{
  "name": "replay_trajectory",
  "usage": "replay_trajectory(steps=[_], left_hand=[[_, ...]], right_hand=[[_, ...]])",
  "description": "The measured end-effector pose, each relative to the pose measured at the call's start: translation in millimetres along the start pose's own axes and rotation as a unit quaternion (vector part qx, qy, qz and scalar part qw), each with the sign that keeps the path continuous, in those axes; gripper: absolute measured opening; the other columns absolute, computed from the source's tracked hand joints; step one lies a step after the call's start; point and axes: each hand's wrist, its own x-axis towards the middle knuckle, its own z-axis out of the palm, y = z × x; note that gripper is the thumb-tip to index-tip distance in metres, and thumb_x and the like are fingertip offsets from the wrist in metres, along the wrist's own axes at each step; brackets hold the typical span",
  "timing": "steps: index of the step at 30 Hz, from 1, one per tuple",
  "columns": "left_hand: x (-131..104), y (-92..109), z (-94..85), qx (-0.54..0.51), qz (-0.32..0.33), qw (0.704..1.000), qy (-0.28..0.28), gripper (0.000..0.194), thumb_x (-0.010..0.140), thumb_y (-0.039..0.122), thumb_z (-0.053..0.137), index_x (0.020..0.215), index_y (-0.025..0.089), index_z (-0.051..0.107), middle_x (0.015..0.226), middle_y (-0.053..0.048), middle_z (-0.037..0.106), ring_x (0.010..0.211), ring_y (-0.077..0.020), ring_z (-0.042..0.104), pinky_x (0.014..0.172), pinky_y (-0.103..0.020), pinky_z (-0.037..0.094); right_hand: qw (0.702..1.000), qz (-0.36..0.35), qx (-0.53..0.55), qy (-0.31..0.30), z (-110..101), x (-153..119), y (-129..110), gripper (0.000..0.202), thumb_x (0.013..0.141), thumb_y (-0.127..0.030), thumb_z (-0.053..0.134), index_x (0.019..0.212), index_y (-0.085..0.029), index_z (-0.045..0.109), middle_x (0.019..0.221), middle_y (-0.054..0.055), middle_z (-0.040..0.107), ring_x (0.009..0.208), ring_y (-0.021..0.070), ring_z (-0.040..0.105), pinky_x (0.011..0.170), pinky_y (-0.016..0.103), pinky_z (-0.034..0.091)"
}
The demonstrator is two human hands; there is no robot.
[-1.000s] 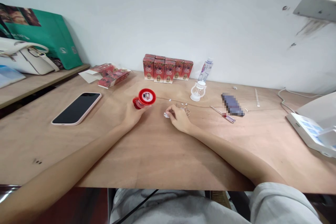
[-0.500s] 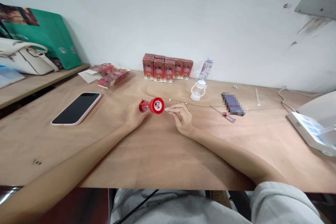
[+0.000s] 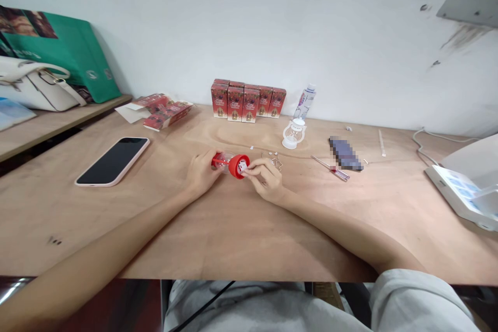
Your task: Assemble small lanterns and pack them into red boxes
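Note:
My left hand (image 3: 201, 172) is wrapped around a small red lantern (image 3: 238, 166) with clear sides, lying on its side with its round base facing right. Pinched in my right hand (image 3: 266, 179) is a small white piece (image 3: 243, 166), held right at the open base; my fingertips hide part of it, so I cannot tell whether it sits inside. Just behind the right fingers lie several small metal bits (image 3: 275, 161) on the wooden table (image 3: 218, 233). A white lantern (image 3: 293, 135) of similar shape stands farther back.
Red printed boxes (image 3: 243, 104) stand by the wall beside a water bottle (image 3: 305, 101). Flattened boxes (image 3: 167, 114) and a phone (image 3: 112, 162) lie left. To the right are a screwdriver (image 3: 330, 168), a blurred dark object (image 3: 345, 154) and a white device (image 3: 462, 197).
The red lantern has turned so its base faces farther right and has shifted slightly right and down. My right hand has brought the white piece to the base opening.

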Motion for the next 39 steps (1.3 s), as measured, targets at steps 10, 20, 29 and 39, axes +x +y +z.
replay_trajectory(steps=[10,20,29,39], left_hand=[[0.4,0.1,0.2,0.01,0.015,1.0,-0.003,0.026,0.072,0.019,0.056,0.098,0.021,0.054,0.091,-0.004,0.068,0.082,-0.0233,0.062,0.077,-0.035,0.04],[-0.4,-0.1,-0.2,0.014,0.022,1.0,-0.005,0.026,0.073,0.019,0.055,0.098,0.021,0.054,0.092,-0.005,0.068,0.082,-0.0231,0.062,0.078,-0.035,0.039],[0.2,-0.7,0.5,-0.007,0.018,1.0,-0.011,0.024,0.072,0.02,0.054,0.096,0.022,0.055,0.092,-0.005,0.067,0.081,-0.0232,0.061,0.078,-0.036,0.039],[0.1,0.2,-0.6,0.0,0.017,1.0,-0.016,0.025,0.072,0.021,0.053,0.097,0.022,0.054,0.09,-0.004,0.068,0.081,-0.0225,0.061,0.079,-0.035,0.04]], right_hand=[[0.998,-0.037,-0.049,-0.006,0.9,0.8,-0.4,0.009,0.083,-0.014,0.056,0.077,-0.019,0.053,0.08,0.005,0.061,0.072,0.0129,0.058,0.064,0.028,0.05],[0.998,-0.034,-0.042,-0.017,1.3,-0.3,1.0,0.01,0.083,-0.013,0.055,0.077,-0.02,0.05,0.08,0.005,0.061,0.072,0.0133,0.057,0.064,0.028,0.049],[0.995,-0.063,-0.074,-0.026,0.5,0.2,-1.0,0.013,0.083,-0.013,0.054,0.075,-0.021,0.048,0.078,0.004,0.061,0.069,0.0127,0.055,0.063,0.028,0.043],[0.993,-0.058,-0.091,-0.052,0.8,0.3,-1.4,0.015,0.084,-0.014,0.052,0.073,-0.021,0.047,0.076,0.003,0.06,0.068,0.0136,0.053,0.063,0.029,0.039]])
